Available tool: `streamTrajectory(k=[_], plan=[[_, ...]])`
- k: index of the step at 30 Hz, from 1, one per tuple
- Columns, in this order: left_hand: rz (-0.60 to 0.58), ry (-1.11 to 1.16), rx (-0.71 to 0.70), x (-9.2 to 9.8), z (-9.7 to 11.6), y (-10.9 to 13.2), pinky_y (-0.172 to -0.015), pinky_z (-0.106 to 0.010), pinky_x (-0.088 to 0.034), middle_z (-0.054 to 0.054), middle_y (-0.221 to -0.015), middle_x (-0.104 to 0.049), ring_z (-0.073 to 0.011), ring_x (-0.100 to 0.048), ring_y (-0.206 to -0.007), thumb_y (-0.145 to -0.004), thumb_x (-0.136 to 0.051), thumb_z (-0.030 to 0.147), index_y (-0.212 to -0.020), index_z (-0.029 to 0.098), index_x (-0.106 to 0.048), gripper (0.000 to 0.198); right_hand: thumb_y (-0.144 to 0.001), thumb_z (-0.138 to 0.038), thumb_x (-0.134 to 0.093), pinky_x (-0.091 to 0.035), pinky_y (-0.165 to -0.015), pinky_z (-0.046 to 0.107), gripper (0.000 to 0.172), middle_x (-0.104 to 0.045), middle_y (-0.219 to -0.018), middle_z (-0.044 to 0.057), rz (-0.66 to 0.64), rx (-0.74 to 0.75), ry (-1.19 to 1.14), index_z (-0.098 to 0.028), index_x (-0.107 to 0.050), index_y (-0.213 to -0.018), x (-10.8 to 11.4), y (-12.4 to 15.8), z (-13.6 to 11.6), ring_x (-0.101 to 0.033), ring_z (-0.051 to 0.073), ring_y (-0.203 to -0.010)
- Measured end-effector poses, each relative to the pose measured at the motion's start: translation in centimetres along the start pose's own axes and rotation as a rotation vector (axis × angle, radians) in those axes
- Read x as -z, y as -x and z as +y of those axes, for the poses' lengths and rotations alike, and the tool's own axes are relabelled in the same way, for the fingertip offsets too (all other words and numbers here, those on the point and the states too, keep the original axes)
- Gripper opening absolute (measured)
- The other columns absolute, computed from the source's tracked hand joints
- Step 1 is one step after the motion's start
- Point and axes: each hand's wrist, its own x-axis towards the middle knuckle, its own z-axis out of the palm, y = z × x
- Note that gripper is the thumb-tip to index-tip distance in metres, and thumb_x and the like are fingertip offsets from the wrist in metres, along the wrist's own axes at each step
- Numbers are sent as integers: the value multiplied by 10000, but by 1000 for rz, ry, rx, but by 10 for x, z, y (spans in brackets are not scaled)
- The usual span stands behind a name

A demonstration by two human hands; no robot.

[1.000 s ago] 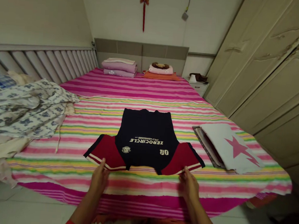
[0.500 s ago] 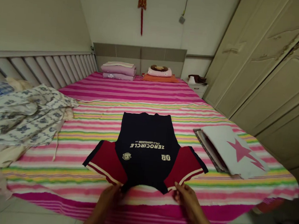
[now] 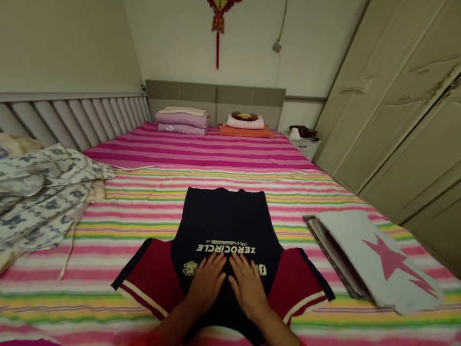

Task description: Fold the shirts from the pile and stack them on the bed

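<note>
A dark navy T-shirt (image 3: 222, 221) with maroon sleeves and white "ZEROCIRCLE" lettering lies flat on the striped bed (image 3: 216, 155), its collar end toward me. My left hand (image 3: 207, 281) rests palm down on the shirt's chest, just below the lettering. My right hand (image 3: 250, 285) lies flat beside it, fingers spread, almost touching the left. Neither hand grips the cloth. The maroon sleeves (image 3: 153, 274) spread out to both sides of my hands.
A crumpled pile of floral-print clothes (image 3: 30, 198) covers the bed's left side. Folded clothes with a white, pink-star top (image 3: 376, 261) lie at the right. Folded bedding (image 3: 182, 119) and pillows sit by the headboard. A wardrobe (image 3: 422, 103) stands on the right.
My hands left the shirt's near edge by the sleeves and came together flat on its chest. The camera moved closer and tilted up slightly.
</note>
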Motion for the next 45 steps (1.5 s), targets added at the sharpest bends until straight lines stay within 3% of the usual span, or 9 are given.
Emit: streamTrajectory(k=[6,9,16,25,32,37,41,43,45], plan=[[326,40,271,62,-87,-36,-1163,-539,-225,-137,-1404,-552,-354,-366,-1398,-845,-558,290,-1219,228,-648,390,-968,-334,-335,-245,-1164,507,513,-428,-1509,81,8,-178,175,-181,-463,-1440,39,-40,71,-350,266,-1418],[500,15,383,67,-93,-51,-1175,-570,-145,-158,-1400,-550,-365,-334,-1412,-854,-534,285,-1197,201,-653,372,-963,-296,-323,-252,-1151,524,511,-435,-1497,142,172,-372,246,-118,-500,-1408,41,-58,79,-341,301,-1419],[-2,-287,-93,17,-48,-89,-1138,-464,-320,-43,-1485,-479,-207,-378,-1403,-962,-301,245,-1393,250,-492,471,-991,-357,-305,-258,-1170,453,506,-432,-1512,46,-43,113,126,-228,-413,-1468,-5,-84,36,-344,202,-1422],[281,-486,411,87,-123,-140,-1080,-614,-345,-127,-1480,-468,-357,-409,-1366,-946,-370,277,-1353,158,-538,456,-979,-312,-303,-253,-1149,516,528,-371,-1539,130,149,-383,318,-128,-421,-1459,50,-148,119,-303,279,-1439],[133,-206,-271,22,-83,-145,-1059,-374,-451,-66,-1265,-661,-170,-589,-1189,-962,-348,287,-1217,221,-634,388,-987,-413,-339,-264,-1167,426,527,-398,-1537,30,-145,266,121,-279,-351,-1497,8,-144,71,-325,181,-1430],[88,-358,-58,52,-115,-178,-1125,-478,-346,-25,-1462,-509,-232,-391,-1395,-950,-404,352,-1371,307,-513,436,-993,-380,-313,-268,-1154,461,495,-383,-1547,23,-92,36,237,-304,-385,-1477,34,-182,120,-289,196,-1447],[311,-447,415,88,-127,-201,-1088,-620,-321,-136,-1487,-459,-355,-371,-1391,-939,-398,330,-1345,193,-547,454,-991,-341,-280,-249,-1136,548,526,-352,-1555,116,116,-390,337,-190,-390,-1482,55,-213,140,-276,281,-1448],[394,-393,380,87,-116,-202,-1065,-570,-380,-178,-1416,-521,-332,-466,-1318,-952,-350,312,-1267,138,-595,435,-989,-338,-281,-243,-1138,549,541,-341,-1553,157,211,-393,327,-133,-395,-1477,48,-215,126,-277,305,-1444],[307,-289,88,73,-102,-200,-1027,-432,-455,-135,-1274,-628,-239,-578,-1183,-965,-324,315,-1179,167,-639,408,-990,-361,-307,-252,-1152,489,530,-354,-1555,119,136,-95,269,-183,-391,-1483,33,-209,105,-298,262,-1438]])
